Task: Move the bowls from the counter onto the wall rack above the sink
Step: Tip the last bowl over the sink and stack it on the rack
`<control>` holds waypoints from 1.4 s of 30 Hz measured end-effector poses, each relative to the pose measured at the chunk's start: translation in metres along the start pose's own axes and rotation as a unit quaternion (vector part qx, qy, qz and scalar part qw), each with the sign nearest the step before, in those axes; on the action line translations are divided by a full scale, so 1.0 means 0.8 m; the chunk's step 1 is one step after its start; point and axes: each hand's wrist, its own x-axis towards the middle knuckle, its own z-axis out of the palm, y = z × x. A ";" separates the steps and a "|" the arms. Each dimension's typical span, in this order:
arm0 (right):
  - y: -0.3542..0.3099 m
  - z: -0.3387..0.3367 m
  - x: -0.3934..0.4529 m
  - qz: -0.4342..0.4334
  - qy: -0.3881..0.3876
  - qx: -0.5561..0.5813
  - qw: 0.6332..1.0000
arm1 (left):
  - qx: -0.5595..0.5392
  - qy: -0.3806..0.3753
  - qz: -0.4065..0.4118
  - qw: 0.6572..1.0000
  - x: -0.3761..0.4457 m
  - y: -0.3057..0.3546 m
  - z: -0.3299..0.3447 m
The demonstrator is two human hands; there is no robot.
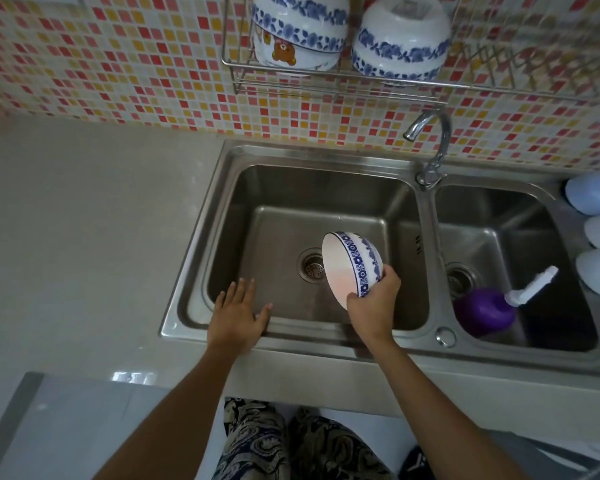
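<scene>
My right hand (373,304) grips a white bowl with a blue flower band (349,263), tilted on its side over the left sink basin, its mouth facing left. My left hand (238,315) hovers flat with spread fingers over the basin's front left corner, holding nothing. On the wire wall rack (333,81) above the sink, a blue-patterned bowl (300,19) sits upside down on a bowl with a bear picture (283,51), and another upturned blue-patterned bowl (400,39) stands to their right.
The double steel sink (187,271) has a curved tap (437,147) between its basins. A purple bottle with a white spout (485,311) lies in the right basin. Three pale upturned bowls (596,233) line the right counter edge. Grey counter (84,220) stretches left.
</scene>
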 end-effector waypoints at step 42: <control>-0.156 -0.096 0.000 0.153 -0.168 0.531 0.817 | -0.045 0.303 0.221 0.926 0.095 0.099 -0.239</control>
